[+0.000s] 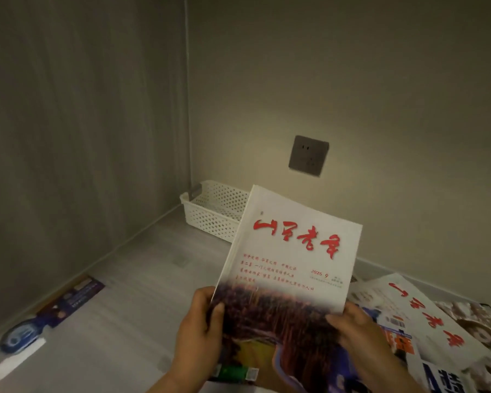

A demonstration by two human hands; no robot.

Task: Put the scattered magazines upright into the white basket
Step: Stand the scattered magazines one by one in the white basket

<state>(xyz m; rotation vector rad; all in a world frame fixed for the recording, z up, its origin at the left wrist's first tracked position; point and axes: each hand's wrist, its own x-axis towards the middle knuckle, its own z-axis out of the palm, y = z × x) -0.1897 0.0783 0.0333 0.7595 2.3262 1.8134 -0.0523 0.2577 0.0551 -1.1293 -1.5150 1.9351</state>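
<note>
I hold a white magazine (pixel 289 256) with red brush lettering and a dark field photo on its lower cover, raised above the floor. My left hand (pixel 200 333) grips its lower left edge, thumb on the cover. My right hand (pixel 360 336) grips its lower right corner. Behind the magazine's top edge, a white perforated basket (pixel 210 214) stands on the floor in the room's corner; its right part is hidden by the magazine. Several other magazines (pixel 425 316) lie scattered flat on the floor at the right, one with the same red lettering.
A dark blue leaflet (pixel 54 310) lies along the left wall on the pale wooden floor (pixel 142 279). A grey wall socket (pixel 308 155) sits above the basket. A small green object (pixel 233 373) shows under the held magazine.
</note>
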